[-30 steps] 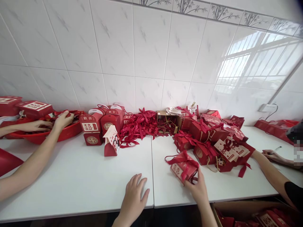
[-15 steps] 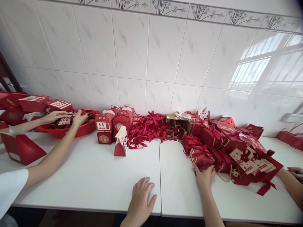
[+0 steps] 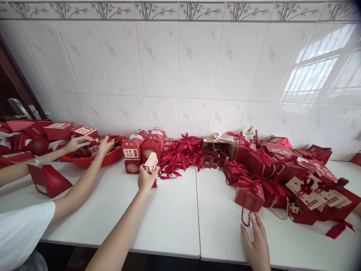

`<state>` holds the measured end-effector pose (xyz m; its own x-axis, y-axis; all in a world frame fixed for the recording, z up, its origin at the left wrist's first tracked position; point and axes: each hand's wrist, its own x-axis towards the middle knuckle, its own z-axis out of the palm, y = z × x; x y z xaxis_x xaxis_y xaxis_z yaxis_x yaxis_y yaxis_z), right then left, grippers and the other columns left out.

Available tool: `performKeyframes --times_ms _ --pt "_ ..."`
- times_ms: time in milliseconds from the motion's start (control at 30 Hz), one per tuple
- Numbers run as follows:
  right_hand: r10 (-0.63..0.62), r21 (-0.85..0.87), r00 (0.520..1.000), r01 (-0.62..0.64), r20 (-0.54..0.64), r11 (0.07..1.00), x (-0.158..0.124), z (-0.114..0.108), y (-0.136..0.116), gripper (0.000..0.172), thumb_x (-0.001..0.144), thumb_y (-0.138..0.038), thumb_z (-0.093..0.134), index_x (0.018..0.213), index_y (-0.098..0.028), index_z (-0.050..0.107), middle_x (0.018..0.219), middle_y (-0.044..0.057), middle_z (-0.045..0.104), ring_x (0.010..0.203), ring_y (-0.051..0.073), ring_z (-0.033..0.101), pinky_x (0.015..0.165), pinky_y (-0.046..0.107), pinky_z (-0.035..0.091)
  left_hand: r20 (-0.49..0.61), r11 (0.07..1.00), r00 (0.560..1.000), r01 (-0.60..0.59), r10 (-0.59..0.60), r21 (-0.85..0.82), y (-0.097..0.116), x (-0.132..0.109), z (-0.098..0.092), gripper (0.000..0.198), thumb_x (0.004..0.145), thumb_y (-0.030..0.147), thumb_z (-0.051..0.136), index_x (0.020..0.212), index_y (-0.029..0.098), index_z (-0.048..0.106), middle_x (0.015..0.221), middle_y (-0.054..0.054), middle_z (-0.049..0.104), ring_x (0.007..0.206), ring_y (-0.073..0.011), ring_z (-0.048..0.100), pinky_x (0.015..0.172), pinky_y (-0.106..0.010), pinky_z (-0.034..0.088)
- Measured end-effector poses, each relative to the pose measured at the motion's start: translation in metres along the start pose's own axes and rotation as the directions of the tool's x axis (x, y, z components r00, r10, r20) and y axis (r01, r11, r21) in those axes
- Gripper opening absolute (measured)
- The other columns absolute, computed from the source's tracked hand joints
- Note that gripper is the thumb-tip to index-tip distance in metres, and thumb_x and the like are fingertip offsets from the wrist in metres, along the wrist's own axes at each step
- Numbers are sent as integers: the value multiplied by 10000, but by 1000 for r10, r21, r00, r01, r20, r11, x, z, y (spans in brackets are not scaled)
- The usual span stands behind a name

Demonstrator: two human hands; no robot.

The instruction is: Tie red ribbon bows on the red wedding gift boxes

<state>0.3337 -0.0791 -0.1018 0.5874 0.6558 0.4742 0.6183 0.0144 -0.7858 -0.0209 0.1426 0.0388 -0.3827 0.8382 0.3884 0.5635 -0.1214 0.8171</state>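
Note:
With fingers wrapped round its sides, my left hand (image 3: 146, 180) grips a small red-and-white gift box (image 3: 151, 162) standing on the white table. Right behind it are several red gift boxes (image 3: 131, 152) with rounded tops. My right hand (image 3: 255, 239) is open, fingers spread, low over the table at the right. Just beyond its fingertips sits a red gift box (image 3: 249, 195) with a ribbon bow, and a dark red cord loop (image 3: 245, 217) hangs from it toward my hand.
A pile of red ribbons (image 3: 184, 152) and a cardboard box (image 3: 208, 142) of cords lie at the back. Finished-looking gift boxes (image 3: 291, 169) heap up on the right. At left, a co-worker's hands (image 3: 104, 146) reach into a red basin (image 3: 108, 160) of small packets, beside a red box (image 3: 49, 180).
My left hand has reached forward and left and taken hold of the small box. My right hand has let go of the bow-tied box and drawn back toward me.

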Motion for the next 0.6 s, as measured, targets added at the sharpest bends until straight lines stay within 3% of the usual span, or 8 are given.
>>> performKeyframes --times_ms 67,167,267,367,433,500,533,600 --pt "-11 -3 1000 11 -17 1000 1 2 -2 517 815 -501 460 1188 -151 537 1386 179 386 1289 367 370 1045 544 314 61 999 997 -33 35 -25 -7 -11 9 477 753 422 594 1135 160 479 1099 -168 642 1066 -340 590 890 -450 449" --pt "47 74 999 -48 8 996 3 9 -7 493 788 -530 506 1108 -160 574 1316 179 444 1214 363 452 996 531 388 164 990 981 -89 106 -107 -11 -48 20 363 777 441 549 1026 177 557 1039 -135 687 994 -300 632 844 -382 484" --pt "118 248 980 -155 158 956 1 21 -24 527 774 -541 557 1147 -169 542 1309 177 449 1205 349 465 975 505 428 294 968 938 -117 181 -222 0 -91 26 347 799 457 535 988 171 587 996 -99 712 913 -246 663 785 -319 516" --pt "65 427 920 -241 387 872 -8 37 -53 637 783 -507 598 1315 -221 396 1410 146 377 1269 321 419 1007 473 413 431 940 866 -115 254 -322 18 -130 24 309 816 418 553 996 175 615 991 -70 722 900 -214 672 777 -285 527" --pt "-22 483 902 -210 432 850 -16 46 -74 732 771 -485 634 1379 -246 304 1466 116 317 1334 299 333 1062 455 349 541 908 786 -63 300 -413 27 -154 18 296 842 386 542 1034 175 619 1022 -78 716 930 -217 667 795 -294 530" --pt "-65 505 878 -211 474 837 -24 54 -91 682 817 -472 590 1387 -251 288 1427 109 385 1305 271 381 1053 420 361 609 878 723 10 325 -479 30 -177 11 297 864 368 523 1074 174 605 1060 -97 700 967 -229 654 828 -316 526" --pt "-69 503 866 -221 495 836 -26 57 -96 621 848 -471 547 1376 -248 309 1375 109 449 1263 261 433 1033 405 384 614 869 721 33 321 -493 30 -187 8 298 873 362 511 1095 179 589 1089 -101 687 994 -231 643 855 -325 517" --pt "-61 476 843 -241 535 846 -28 60 -102 518 891 -477 463 1343 -244 369 1258 105 551 1177 252 512 997 394 416 582 869 759 45 291 -492 27 -204 5 298 875 358 508 1122 197 555 1120 -97 668 1016 -229 633 872 -328 512"
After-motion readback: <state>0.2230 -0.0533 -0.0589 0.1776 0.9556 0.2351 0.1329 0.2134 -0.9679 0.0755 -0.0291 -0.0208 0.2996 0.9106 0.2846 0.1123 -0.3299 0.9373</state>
